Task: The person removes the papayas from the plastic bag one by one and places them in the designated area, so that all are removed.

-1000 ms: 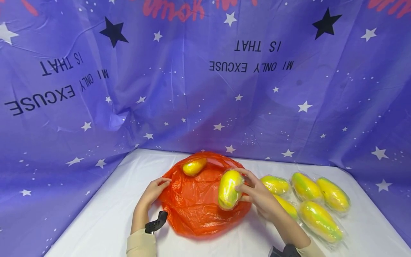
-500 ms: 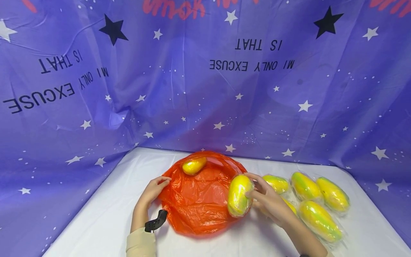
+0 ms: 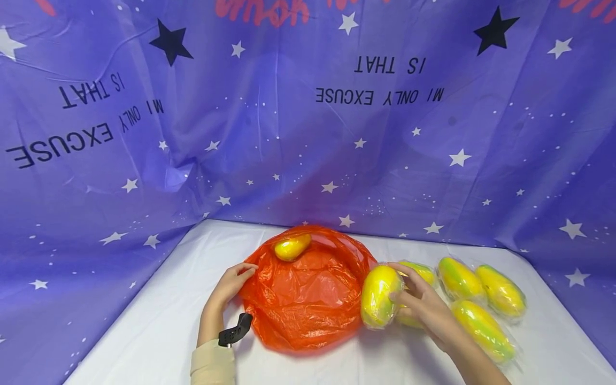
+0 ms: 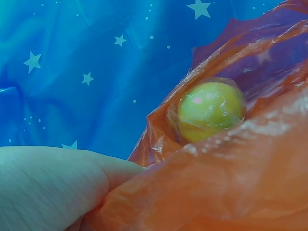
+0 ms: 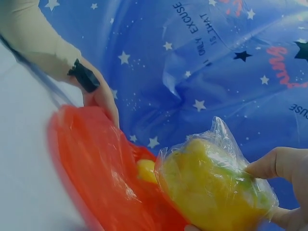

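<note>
A red plastic bag [image 3: 308, 326] lies on the table with its mouth spread wide. My left hand [image 3: 233, 283] pinches the bag's left rim between thumb and fingers. One yellow mango [image 3: 292, 248] in clear film rests inside, near the far side; it also shows in the left wrist view. At the bag's right edge, my right hand [image 3: 423, 305] grips another film-wrapped mango [image 3: 379, 297], yellow with some green, its fingers along the right side. That mango [image 5: 207, 187] fills the lower part of the right wrist view and partly covers the bag.
Several more wrapped mangoes [image 3: 483, 330] lie on the right of the white-covered table [image 3: 159, 326]; some are partly behind my right hand. A purple star-printed cloth [image 3: 289, 133] hangs behind the table and at its sides.
My right hand has moved right with the mango, from over the bag's mouth to its right edge. The left hand and the mango inside the bag have stayed put.
</note>
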A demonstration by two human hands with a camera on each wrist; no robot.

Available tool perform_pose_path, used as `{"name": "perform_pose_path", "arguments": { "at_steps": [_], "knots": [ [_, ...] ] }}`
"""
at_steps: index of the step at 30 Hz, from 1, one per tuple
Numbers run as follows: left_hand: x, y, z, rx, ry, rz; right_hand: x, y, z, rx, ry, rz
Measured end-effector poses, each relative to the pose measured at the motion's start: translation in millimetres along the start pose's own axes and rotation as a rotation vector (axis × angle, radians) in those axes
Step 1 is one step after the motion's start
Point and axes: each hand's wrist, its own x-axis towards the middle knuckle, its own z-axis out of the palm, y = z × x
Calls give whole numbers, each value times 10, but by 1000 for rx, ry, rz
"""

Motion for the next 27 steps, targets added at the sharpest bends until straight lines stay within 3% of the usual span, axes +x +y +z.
{"name": "perform_pose_path", "arguments": {
  "at_steps": [6, 12, 27],
  "knots": [
    [-5, -5, -5, 1, 9, -8, -92, -5, -116, -45, 29, -47],
    [-3, 3, 0, 2, -2, 5, -221, 9, -258, -85, 57, -43],
    [-8, 3, 0, -1, 0, 1, -442, 100, -707, -50, 84, -32]
  ]
}}
